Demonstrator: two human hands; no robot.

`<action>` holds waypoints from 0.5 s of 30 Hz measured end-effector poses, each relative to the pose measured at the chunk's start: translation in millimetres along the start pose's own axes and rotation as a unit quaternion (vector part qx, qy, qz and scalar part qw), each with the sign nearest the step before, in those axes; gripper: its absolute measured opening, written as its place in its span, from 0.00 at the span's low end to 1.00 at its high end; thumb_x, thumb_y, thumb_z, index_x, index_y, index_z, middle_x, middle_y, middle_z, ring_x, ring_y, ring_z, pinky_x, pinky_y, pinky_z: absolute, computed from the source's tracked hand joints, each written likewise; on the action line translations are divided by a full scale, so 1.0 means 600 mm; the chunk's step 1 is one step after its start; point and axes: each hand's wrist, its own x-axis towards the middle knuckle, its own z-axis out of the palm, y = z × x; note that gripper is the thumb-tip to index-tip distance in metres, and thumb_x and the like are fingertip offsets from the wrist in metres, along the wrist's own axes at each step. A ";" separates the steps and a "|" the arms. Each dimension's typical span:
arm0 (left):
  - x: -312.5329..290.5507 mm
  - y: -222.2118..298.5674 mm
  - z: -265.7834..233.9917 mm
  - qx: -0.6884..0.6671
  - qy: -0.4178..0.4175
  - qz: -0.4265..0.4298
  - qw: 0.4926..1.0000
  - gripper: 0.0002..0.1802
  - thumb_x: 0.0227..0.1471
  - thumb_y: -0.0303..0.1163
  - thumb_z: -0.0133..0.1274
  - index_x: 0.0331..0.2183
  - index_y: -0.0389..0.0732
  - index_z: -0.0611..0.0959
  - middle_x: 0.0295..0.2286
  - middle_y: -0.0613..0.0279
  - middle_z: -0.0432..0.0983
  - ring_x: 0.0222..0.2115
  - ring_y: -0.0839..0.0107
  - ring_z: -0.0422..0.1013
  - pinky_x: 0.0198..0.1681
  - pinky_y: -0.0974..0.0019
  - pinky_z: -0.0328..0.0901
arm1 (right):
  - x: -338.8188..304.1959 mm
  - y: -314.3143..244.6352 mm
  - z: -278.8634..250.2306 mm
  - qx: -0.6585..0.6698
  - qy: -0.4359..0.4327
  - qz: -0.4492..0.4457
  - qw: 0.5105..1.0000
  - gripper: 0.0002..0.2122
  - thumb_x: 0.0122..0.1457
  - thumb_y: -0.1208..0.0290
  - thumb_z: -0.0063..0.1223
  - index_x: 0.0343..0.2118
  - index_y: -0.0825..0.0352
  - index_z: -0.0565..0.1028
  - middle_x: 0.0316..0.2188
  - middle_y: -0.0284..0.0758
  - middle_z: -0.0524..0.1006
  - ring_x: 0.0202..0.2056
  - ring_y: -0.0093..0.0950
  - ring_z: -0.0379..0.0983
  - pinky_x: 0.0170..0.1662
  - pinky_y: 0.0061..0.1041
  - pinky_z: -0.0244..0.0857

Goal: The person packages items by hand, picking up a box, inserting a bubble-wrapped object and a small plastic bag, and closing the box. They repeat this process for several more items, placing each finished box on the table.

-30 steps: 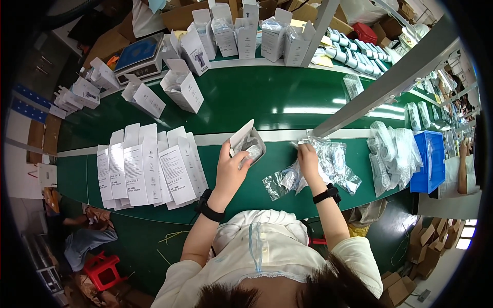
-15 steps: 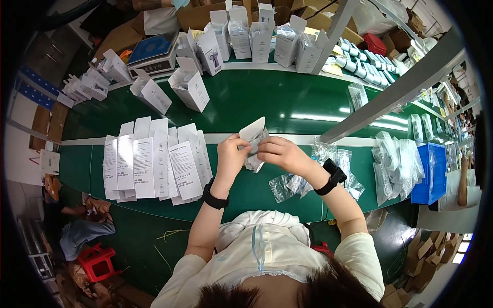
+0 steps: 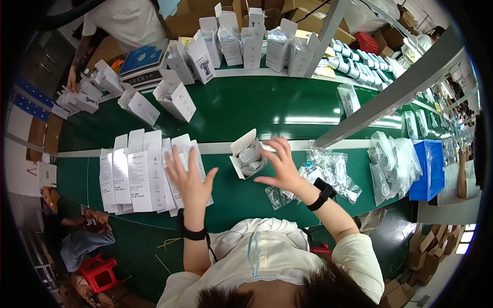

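Observation:
An open white box (image 3: 235, 165) stands on the near green table with its lid flap up, and wrapped items (image 3: 250, 156) in clear plastic fill it. Beside its right edge is my right hand (image 3: 283, 168), fingers spread and holding nothing; whether a fingertip touches the rim I cannot tell. My left hand (image 3: 192, 184), also open and empty, hovers at the right side of a row of overlapping flat white cartons (image 3: 145, 177). Several clear bags of small parts (image 3: 328, 172) lie to the right of my right hand.
Filled open boxes (image 3: 175, 101) stand across the belt, more along its far edge. A grey metal post (image 3: 380, 95) slants over the right side. Bubble-wrapped items (image 3: 385, 167) lie by a blue bin (image 3: 430, 169). A person (image 3: 123, 25) reaches toward boxes at the far left.
Both hands have let go of the box, which now stands on the table. My left hand has moved left to the flat cartons. A person across the table has come further into view.

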 end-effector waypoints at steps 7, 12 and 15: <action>-0.055 -0.065 0.039 0.190 -0.185 -0.047 0.963 0.41 0.31 0.28 0.60 0.51 0.44 0.63 0.56 0.43 0.35 0.57 0.43 0.31 0.51 0.32 0.36 | -0.015 0.053 0.088 0.301 0.025 0.171 0.938 0.33 0.35 0.70 0.66 0.47 0.63 0.61 0.49 0.41 0.62 0.49 0.37 0.61 0.52 0.33 0.54; -0.072 0.052 0.054 0.046 -0.200 0.001 0.979 0.41 0.31 0.25 0.58 0.51 0.45 0.62 0.57 0.45 0.34 0.57 0.45 0.33 0.50 0.32 0.36 | 0.057 0.145 0.076 0.291 0.141 0.308 0.895 0.36 0.35 0.72 0.66 0.49 0.63 0.58 0.49 0.43 0.63 0.50 0.38 0.60 0.50 0.30 0.57; -0.094 0.097 0.147 0.049 -0.234 0.092 0.967 0.43 0.30 0.26 0.59 0.52 0.44 0.61 0.57 0.46 0.35 0.57 0.46 0.34 0.51 0.32 0.37 | 0.087 0.242 0.094 0.227 0.176 0.273 0.918 0.38 0.36 0.73 0.65 0.51 0.64 0.55 0.50 0.42 0.63 0.51 0.39 0.59 0.50 0.28 0.57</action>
